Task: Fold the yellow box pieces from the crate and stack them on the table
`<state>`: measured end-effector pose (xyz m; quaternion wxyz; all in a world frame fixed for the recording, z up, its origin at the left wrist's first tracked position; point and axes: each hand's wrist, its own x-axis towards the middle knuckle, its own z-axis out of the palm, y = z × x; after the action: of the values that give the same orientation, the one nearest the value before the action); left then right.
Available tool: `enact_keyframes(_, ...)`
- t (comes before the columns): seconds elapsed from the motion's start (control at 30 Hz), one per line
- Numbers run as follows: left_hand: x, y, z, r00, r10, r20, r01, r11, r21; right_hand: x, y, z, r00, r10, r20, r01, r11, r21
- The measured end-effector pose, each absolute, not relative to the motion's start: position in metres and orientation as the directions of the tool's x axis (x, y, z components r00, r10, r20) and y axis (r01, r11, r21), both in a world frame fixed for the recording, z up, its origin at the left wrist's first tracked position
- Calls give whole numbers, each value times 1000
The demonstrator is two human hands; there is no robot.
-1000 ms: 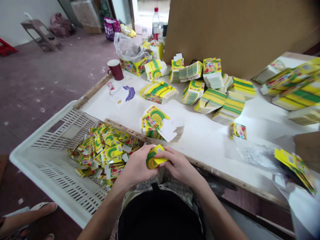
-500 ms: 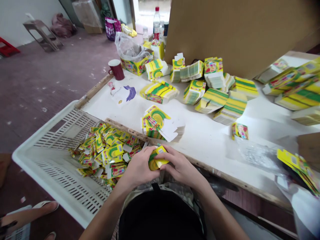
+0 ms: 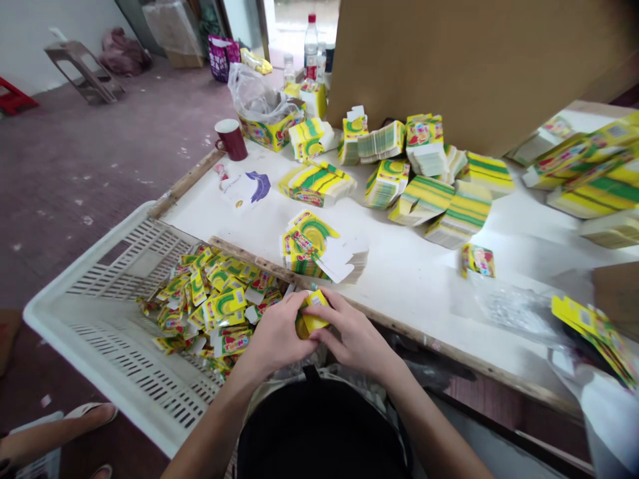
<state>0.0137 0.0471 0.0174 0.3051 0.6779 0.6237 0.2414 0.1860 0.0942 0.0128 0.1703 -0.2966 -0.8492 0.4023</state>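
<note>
Between both hands, close to my body at the table's front edge, is a small yellow carton [image 3: 315, 318] with green print and a barcode. My left hand [image 3: 282, 332] is closed around its left side. The fingers and thumb of my right hand [image 3: 349, 330] press on its right side. Just beyond the hands, a fanned stack of flat printed cartons [image 3: 314, 243] lies on the white table, some white flaps sticking out. To the left of my left hand, many small yellow cartons [image 3: 224, 303] lie heaped in a white plastic crate [image 3: 114, 332].
Bundles of flat cartons [image 3: 419, 199] stand along the back of the white table [image 3: 399, 279], before a large cardboard sheet [image 3: 449, 66]. A maroon mug [image 3: 232, 141] is at the far left corner. A clear plastic bag [image 3: 519, 306] lies right. Another person's foot [image 3: 97, 414] shows lower left.
My right hand has shifted slightly left, its fingers closing further over the carton, which has turned a little. The crate and table contents look the same.
</note>
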Motion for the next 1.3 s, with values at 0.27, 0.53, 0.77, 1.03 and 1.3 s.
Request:
enact_keyframes(0.27, 14, 50, 20, 120, 992, -44, 679, -50, 732, 189, 93, 13, -711, 691, 129, 335, 494, -802)
enact_keyframes(0.53, 14, 48, 18, 109, 994, -20, 683, -60, 728, 185, 91, 17, -698, 706, 121, 351, 484, -802)
enact_keyframes(0.77, 15, 46, 18, 90, 992, -85, 678, 2, 735, 185, 87, 14, -634, 759, 149, 354, 457, -816)
enact_keyframes(1.03, 16, 45, 20, -17, 997, -81, 686, 71, 724, 188, 92, 12, -620, 762, 187, 343, 478, -809)
enact_keyframes(1.3, 15, 45, 20, -22, 1000, -2, 702, 17, 712, 187, 93, 13, -596, 775, 211, 356, 491, -795)
